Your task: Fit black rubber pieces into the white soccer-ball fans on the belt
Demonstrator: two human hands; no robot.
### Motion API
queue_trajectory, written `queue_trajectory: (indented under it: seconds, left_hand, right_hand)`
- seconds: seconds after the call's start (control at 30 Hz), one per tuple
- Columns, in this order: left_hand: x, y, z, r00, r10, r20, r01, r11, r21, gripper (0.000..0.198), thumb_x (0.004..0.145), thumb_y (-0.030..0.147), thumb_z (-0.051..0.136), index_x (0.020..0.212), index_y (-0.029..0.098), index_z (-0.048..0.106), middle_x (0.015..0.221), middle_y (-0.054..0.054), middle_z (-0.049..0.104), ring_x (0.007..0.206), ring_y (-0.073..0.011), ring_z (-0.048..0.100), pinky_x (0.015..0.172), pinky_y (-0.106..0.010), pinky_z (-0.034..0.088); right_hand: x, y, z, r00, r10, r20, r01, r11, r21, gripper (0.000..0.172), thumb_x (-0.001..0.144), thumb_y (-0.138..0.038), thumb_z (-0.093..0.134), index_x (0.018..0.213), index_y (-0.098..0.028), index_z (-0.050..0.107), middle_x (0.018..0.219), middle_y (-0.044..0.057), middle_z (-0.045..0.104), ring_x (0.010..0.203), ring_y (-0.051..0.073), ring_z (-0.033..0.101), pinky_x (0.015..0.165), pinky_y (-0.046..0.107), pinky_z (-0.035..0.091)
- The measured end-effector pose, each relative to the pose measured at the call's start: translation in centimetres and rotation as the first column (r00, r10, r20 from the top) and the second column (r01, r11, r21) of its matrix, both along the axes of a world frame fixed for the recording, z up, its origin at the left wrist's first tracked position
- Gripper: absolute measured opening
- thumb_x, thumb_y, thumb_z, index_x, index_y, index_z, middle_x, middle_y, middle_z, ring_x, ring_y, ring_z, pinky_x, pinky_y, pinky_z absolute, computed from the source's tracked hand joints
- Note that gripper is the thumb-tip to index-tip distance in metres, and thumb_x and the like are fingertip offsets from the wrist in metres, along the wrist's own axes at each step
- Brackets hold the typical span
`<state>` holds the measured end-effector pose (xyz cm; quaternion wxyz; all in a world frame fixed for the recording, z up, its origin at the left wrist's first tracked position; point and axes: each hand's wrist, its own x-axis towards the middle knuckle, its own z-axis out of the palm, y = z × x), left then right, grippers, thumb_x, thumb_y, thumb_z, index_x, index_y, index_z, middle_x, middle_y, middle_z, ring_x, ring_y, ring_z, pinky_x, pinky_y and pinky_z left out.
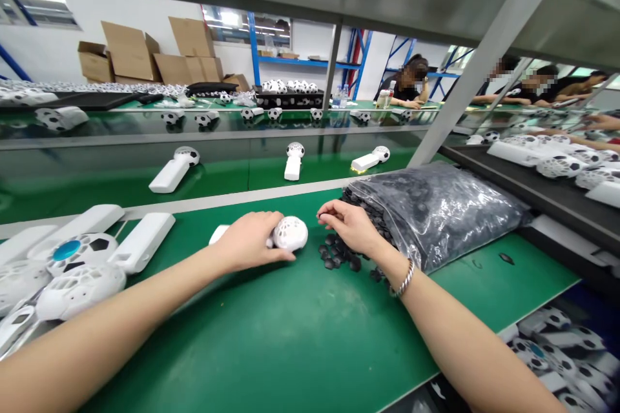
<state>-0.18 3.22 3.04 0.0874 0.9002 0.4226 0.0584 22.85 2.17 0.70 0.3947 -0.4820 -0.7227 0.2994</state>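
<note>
**Both hands down on the green bench, fan in one, black caps under the other**

From my remote view, centre of frame: the left hand (249, 240) lies over a white handheld fan (289, 233), fingers wrapped round its neck just behind the perforated ball-shaped head. The head pokes out to the right of the hand; a bit of the white handle shows at the hand's left. The fan lies flat on the green mat (271, 335).

Just right of it, the right hand (349, 226) is curled, fingertips pinched together at their upper left end. I cannot tell whether a piece is between them. A metal bracelet (405, 279) sits on that wrist. The hand rests over a scatter of small black caps (339, 257) spilling from the mouth of a clear plastic bag (436, 213) packed with the same parts, centre right.

The two hands are close, not touching.

Left edge of frame: a heap of more white fans (82, 264), some with football-pattern heads, one with a blue centre. Across the middle band, three single fans (294, 160) lie spaced along a green conveyor. Upper left, cardboard boxes (130, 51). Upper right, other people (409, 84) seated at a far bench. Right edge, a dark tray (533, 190) holding fans.
</note>
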Motion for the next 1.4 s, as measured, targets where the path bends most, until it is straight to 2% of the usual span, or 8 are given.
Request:
queue_trajectory:
  seconds: [0.07, 0.13, 0.3, 0.5, 0.83, 0.97, 1.13, 1.4]
  left_hand:
    - [0.7, 0.2, -0.8, 0.990, 0.137, 0.034, -0.137, 0.991, -0.004, 0.066, 0.067, 0.065, 0.050, 0.113, 0.019, 0.044, 0.100, -0.011, 0.060, 0.088, -0.0289, 0.057, 0.068, -0.035, 0.044]
    - [1.1, 0.2, -1.4, 0.982, 0.177, 0.069, -0.177, 0.984, -0.008, 0.070, 0.070, 0.059, 0.051, 0.125, 0.020, 0.033, 0.112, -0.012, 0.056, 0.099, -0.0295, 0.054, 0.074, -0.036, 0.043]
    - [1.3, 0.0, -1.1, 0.983, 0.181, 0.038, -0.177, 0.980, -0.090, 0.064, 0.070, 0.055, 0.052, 0.123, 0.023, 0.035, 0.108, -0.009, 0.058, 0.097, -0.0286, 0.055, 0.070, -0.034, 0.043]
    - [1.3, -0.5, -1.0, 0.976, 0.206, 0.064, -0.202, 0.977, -0.063, 0.069, 0.067, 0.055, 0.054, 0.126, 0.024, 0.035, 0.113, -0.009, 0.052, 0.103, -0.0291, 0.051, 0.073, -0.036, 0.044]
    - [1.2, -0.5, -1.0, 0.982, 0.178, 0.056, -0.171, 0.979, -0.111, 0.071, 0.069, 0.053, 0.053, 0.128, 0.022, 0.031, 0.116, -0.010, 0.050, 0.100, -0.0285, 0.053, 0.073, -0.035, 0.044]
    - [1.2, -0.5, -1.0, 0.978, 0.200, 0.057, -0.195, 0.977, -0.085, 0.078, 0.066, 0.054, 0.055, 0.132, 0.024, 0.026, 0.120, -0.009, 0.046, 0.099, -0.0288, 0.054, 0.069, -0.032, 0.044]
    - [1.2, -0.5, -1.0, 0.979, 0.187, 0.081, -0.179, 0.979, -0.099, 0.077, 0.069, 0.054, 0.051, 0.134, 0.025, 0.022, 0.122, -0.009, 0.044, 0.099, -0.0289, 0.054, 0.068, -0.032, 0.044]
    - [1.3, -0.3, -1.1, 0.966, 0.203, 0.160, -0.184, 0.975, -0.126, 0.076, 0.065, 0.061, 0.052, 0.129, 0.025, 0.032, 0.117, -0.008, 0.048, 0.095, -0.0268, 0.056, 0.070, -0.032, 0.045]
  right_hand:
    - [-0.2, 0.0, 0.0, 0.999, 0.001, -0.035, -0.001, 1.000, -0.002, 0.020, 0.082, -0.021, 0.046, 0.099, -0.018, 0.056, 0.083, 0.002, 0.063, 0.075, 0.012, 0.062, 0.071, 0.027, 0.051]
    - [-0.3, -0.2, 0.2, 0.999, 0.012, -0.032, -0.012, 1.000, -0.005, 0.024, 0.083, -0.020, 0.045, 0.104, -0.018, 0.055, 0.087, 0.004, 0.063, 0.075, 0.012, 0.062, 0.073, 0.028, 0.051]
    - [-0.9, -0.8, 0.7, 0.999, 0.044, -0.001, -0.044, 0.998, -0.038, 0.016, 0.086, -0.022, 0.040, 0.091, -0.017, 0.054, 0.082, 0.003, 0.063, 0.075, 0.012, 0.062, 0.064, 0.025, 0.052]
    - [-1.9, -1.8, 1.2, 0.989, -0.020, 0.150, -0.025, 0.956, 0.293, 0.009, 0.083, -0.022, 0.051, 0.082, -0.019, 0.059, 0.084, 0.003, 0.059, 0.081, 0.013, 0.055, 0.076, 0.027, 0.045]
    - [-2.7, -2.5, 0.8, 0.963, 0.101, 0.248, -0.171, 0.945, 0.278, 0.017, 0.084, -0.017, 0.048, 0.095, -0.021, 0.059, 0.089, 0.003, 0.060, 0.086, 0.014, 0.055, 0.079, 0.027, 0.044]
    - [-2.7, -2.7, 0.9, 0.961, 0.061, 0.269, -0.136, 0.952, 0.272, 0.013, 0.085, -0.020, 0.046, 0.094, -0.021, 0.056, 0.087, 0.002, 0.062, 0.079, 0.013, 0.057, 0.074, 0.026, 0.045]
    - [-2.6, -2.9, 1.1, 0.952, -0.058, 0.301, -0.094, 0.880, 0.466, 0.013, 0.084, -0.022, 0.047, 0.087, -0.021, 0.060, 0.092, 0.005, 0.059, 0.089, 0.017, 0.052, 0.079, 0.032, 0.043]
    - [-3.6, -2.7, 0.1, 0.988, 0.122, 0.094, -0.135, 0.980, 0.147, 0.006, 0.081, -0.021, 0.053, 0.080, -0.019, 0.059, 0.080, 0.001, 0.062, 0.076, 0.013, 0.056, 0.071, 0.025, 0.045]
